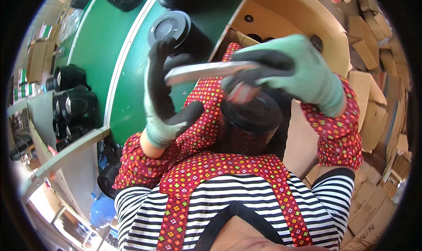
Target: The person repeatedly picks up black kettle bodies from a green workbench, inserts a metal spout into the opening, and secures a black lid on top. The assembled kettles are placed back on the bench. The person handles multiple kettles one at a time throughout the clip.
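My right hand [285, 64], in a green and black glove, is closed on a long, flat, pale bar [206, 71]; motion blurs it, so I cannot make out its kind. A small red and white thing [242, 93], also smeared, shows under the same fingers. My left hand [162, 92], gloved alike, is open with thumb and fingers spread. The bar's far-left end points toward its palm; whether they touch I cannot tell. Below my right hand a round black canister [252, 119] with a lid rests against my lap.
Another lidded black canister [171, 29] stands on the green table [127, 66]. An open cardboard box [285, 13] at the upper right holds small black round parts. Black pots [77, 106] crowd the left side. Flattened cartons [373, 198] pile up on the right.
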Demonstrator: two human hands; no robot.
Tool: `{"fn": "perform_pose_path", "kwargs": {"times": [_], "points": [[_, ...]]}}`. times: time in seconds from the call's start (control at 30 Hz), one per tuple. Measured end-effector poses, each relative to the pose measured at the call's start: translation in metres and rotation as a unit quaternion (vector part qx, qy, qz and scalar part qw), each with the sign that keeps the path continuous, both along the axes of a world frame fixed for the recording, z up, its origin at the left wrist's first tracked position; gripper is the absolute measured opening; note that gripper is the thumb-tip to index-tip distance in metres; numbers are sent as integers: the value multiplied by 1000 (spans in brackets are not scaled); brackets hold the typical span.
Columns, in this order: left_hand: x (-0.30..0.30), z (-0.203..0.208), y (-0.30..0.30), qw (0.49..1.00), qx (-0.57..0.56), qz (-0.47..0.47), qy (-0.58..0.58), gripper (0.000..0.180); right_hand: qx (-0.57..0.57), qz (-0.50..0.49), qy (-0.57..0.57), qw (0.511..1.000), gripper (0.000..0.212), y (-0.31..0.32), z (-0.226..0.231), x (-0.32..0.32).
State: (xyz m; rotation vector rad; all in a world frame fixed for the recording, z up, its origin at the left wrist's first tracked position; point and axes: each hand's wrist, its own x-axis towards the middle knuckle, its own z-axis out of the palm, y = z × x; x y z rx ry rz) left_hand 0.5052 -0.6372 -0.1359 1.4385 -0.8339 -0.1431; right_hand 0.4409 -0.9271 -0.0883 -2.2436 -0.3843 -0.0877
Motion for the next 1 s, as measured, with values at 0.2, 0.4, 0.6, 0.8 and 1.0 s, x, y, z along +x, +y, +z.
{"fn": "perform_pose_path", "kwargs": {"times": [0.2, 0.4, 0.6, 0.8, 1.0], "points": [[-15, 6, 62, 966, 66, 39, 247, 55, -45, 105, 122, 986, 39, 56, 5, 32], [-23, -26, 78, 914, -83, 98, 384, 45, 25, 69, 149, 986, 35, 37, -13, 38], [-11, -72, 153, 881, -76, 175, 432, 46, 134, -76, 102, 983, 46, -26, -45, 4], [-18, -159, 226, 857, -72, 171, 481, 45, 331, -144, 92, 928, 49, -19, -81, -54], [-19, -151, 254, 837, 277, 397, 255, 48, 313, -223, -14, 923, 45, -46, -98, -112]]}}
